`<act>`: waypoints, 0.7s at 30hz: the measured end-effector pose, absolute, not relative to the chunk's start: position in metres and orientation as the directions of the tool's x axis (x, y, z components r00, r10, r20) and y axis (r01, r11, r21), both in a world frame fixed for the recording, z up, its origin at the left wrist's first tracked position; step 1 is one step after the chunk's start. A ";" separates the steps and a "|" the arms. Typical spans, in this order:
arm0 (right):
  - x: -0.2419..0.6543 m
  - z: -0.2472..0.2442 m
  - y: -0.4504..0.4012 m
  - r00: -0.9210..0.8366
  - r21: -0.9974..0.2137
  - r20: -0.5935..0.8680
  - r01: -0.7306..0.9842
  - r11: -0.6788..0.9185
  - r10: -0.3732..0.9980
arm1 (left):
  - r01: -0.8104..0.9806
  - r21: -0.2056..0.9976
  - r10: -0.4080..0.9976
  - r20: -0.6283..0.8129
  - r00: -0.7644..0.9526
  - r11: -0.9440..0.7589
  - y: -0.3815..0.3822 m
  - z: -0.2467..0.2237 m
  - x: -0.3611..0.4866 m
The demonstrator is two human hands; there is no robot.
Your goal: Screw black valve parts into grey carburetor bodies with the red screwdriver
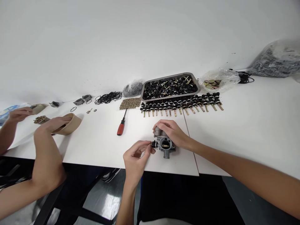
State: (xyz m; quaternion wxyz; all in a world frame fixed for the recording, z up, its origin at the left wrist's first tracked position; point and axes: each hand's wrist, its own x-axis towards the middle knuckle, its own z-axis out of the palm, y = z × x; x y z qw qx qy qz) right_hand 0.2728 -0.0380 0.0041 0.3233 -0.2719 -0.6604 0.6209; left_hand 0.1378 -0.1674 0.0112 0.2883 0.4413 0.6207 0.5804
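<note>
A grey metal carburetor (167, 150) sits on the white table in front of me, its round opening facing my side. My right hand (170, 129) is closed over the top and back of it. At its left side, my left hand (138, 153) pinches the outer end of a small black fitting (154, 144), which touches the carburetor's side port. A brass-coloured strip shows inside the round opening. How deep the fitting sits in the port I cannot tell. To the left lies a screwdriver (121, 126) with a red and black handle.
Behind the carburetor stretches a row of black fittings with brass-coloured stems (182, 106), in front of a metal tray (170, 99) heaped with similar parts. Small brass pieces (130, 103) and black rubber rings (109, 97) lie left of it. A co-worker's hand (55, 123) reaches into a tan bowl (74, 123).
</note>
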 end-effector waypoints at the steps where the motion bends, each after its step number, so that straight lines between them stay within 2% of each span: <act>1: 0.273 0.004 -0.038 -0.644 -0.996 0.091 -0.045 0.081 0.760 | 0.196 0.978 0.878 0.154 -0.453 -0.070 -0.168 0.011 0.139; 8: 0.273 0.005 -0.039 -0.645 -0.997 0.082 -0.063 0.053 0.760 | 0.138 0.974 0.860 0.224 -0.458 -0.180 -0.168 0.008 0.150; 21: 0.271 0.002 -0.039 -0.644 -0.997 0.076 -0.055 0.053 0.761 | 0.172 0.976 0.889 0.198 -0.414 -0.137 -0.184 0.004 0.148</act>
